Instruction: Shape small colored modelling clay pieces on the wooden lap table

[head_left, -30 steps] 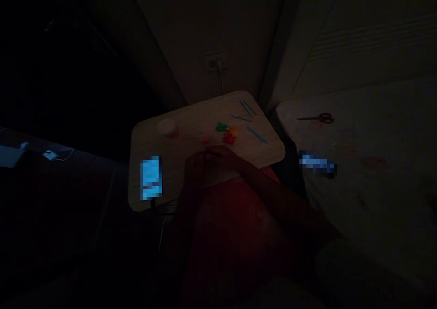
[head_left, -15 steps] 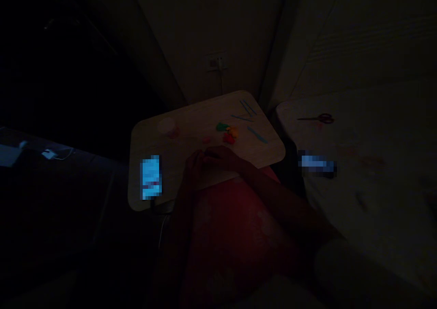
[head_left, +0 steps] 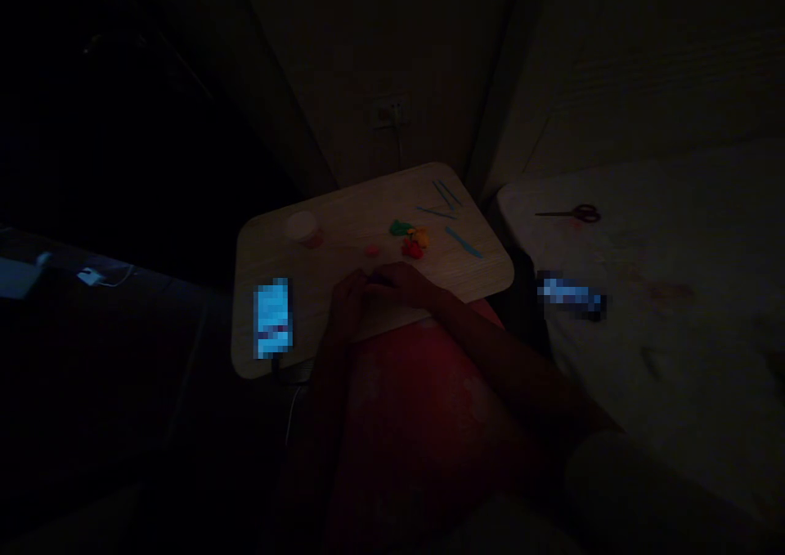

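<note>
In dim light, my left hand (head_left: pixel 347 300) and my right hand (head_left: pixel 400 284) meet over the near side of the small wooden table (head_left: pixel 343 212). Their fingers are curled together around a small dark purple piece of clay (head_left: pixel 375 279), mostly hidden by the fingers. Just beyond them lies a pink lump of clay (head_left: pixel 371 251). To its right, green clay (head_left: pixel 401 228), orange clay (head_left: pixel 420 238) and red clay (head_left: pixel 412 249) sit bunched together.
A pale tub (head_left: pixel 302 228) stands at the table's left, with a lit, blurred phone (head_left: pixel 273 318) nearer me. Several thin blue tools and a blue plastic knife (head_left: pixel 464 242) lie at the right. Scissors (head_left: pixel 580 213) rest on the pale surface beyond the table.
Both hands stay together in nearly the same place, their fingers shifting slightly around the purple clay. The clay on the table and the tools have not moved.
</note>
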`<state>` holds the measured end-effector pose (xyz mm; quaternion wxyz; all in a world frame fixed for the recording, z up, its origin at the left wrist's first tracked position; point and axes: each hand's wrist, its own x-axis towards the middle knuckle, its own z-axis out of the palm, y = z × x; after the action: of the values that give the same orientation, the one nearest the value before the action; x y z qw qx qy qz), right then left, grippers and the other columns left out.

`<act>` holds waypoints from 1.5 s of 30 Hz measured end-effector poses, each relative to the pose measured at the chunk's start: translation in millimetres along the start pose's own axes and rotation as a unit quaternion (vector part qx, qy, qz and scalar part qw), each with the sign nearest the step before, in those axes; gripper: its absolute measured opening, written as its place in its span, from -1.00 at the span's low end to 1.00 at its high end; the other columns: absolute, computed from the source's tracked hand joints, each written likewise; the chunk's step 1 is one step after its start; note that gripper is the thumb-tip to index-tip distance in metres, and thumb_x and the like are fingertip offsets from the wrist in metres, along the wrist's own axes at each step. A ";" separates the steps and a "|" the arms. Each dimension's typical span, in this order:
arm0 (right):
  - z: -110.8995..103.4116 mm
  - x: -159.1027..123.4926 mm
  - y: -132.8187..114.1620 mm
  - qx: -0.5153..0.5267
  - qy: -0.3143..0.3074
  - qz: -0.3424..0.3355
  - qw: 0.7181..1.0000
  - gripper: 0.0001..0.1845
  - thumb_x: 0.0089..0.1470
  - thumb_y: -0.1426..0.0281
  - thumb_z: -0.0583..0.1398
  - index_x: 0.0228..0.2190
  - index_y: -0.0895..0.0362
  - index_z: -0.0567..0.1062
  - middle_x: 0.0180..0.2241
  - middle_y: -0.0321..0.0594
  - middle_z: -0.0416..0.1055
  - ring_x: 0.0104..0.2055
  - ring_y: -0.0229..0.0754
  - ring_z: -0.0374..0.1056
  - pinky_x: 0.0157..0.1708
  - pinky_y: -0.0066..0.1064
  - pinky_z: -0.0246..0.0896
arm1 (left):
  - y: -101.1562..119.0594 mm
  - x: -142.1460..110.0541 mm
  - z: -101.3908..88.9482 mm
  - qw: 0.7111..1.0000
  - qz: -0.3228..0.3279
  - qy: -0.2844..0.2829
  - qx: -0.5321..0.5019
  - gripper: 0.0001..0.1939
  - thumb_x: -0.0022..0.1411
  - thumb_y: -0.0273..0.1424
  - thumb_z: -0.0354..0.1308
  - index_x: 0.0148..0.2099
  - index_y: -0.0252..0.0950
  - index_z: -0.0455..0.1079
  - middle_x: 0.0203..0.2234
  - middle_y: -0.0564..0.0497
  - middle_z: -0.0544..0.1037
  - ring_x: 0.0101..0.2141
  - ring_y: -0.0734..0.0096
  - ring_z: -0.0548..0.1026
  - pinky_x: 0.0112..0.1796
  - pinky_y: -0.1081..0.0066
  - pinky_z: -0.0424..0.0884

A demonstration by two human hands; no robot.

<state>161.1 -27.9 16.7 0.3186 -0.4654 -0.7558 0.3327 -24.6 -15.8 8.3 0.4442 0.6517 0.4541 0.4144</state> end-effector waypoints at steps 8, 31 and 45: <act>0.3 0.9 5.4 0.025 0.003 0.009 1.000 -0.61 0.21 0.13 0.21 -0.48 0.17 0.41 -0.54 -0.36 0.28 -0.45 -0.32 0.10 -0.39 -0.41 -0.12 | 1.8 -4.6 5.5 0.998 0.044 -0.019 0.047 -0.48 0.42 0.08 0.01 -0.34 -0.24 0.42 -0.45 -0.02 0.48 -0.40 0.28 0.43 -0.31 0.30 0.39; -1.2 -2.7 9.9 0.071 -0.041 -0.002 0.997 -0.54 0.27 0.04 0.19 -0.35 0.20 0.55 -0.42 -0.27 0.45 -0.36 -0.24 0.29 -0.32 -0.42 0.01 | 14.0 0.9 2.7 1.000 -0.018 0.004 -0.001 -0.63 0.21 -0.07 0.25 -0.45 -0.26 0.42 -0.53 0.04 0.46 -0.45 0.35 0.41 -0.39 0.37 0.36; -2.3 -0.6 9.0 0.196 0.020 0.021 0.980 -0.50 0.20 -0.02 0.21 -0.36 0.20 0.54 -0.43 -0.26 0.41 -0.34 -0.24 0.26 -0.32 -0.43 0.12 | 8.2 -4.5 5.4 0.998 0.028 0.033 0.036 -0.57 0.32 0.05 0.16 -0.20 -0.25 0.45 -0.31 -0.04 0.55 -0.24 0.25 0.50 -0.16 0.30 0.46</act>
<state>167.5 -24.8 10.7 0.4119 -0.4166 -0.6589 0.4718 -18.8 -22.8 14.1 0.3933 0.6660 0.4645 0.4313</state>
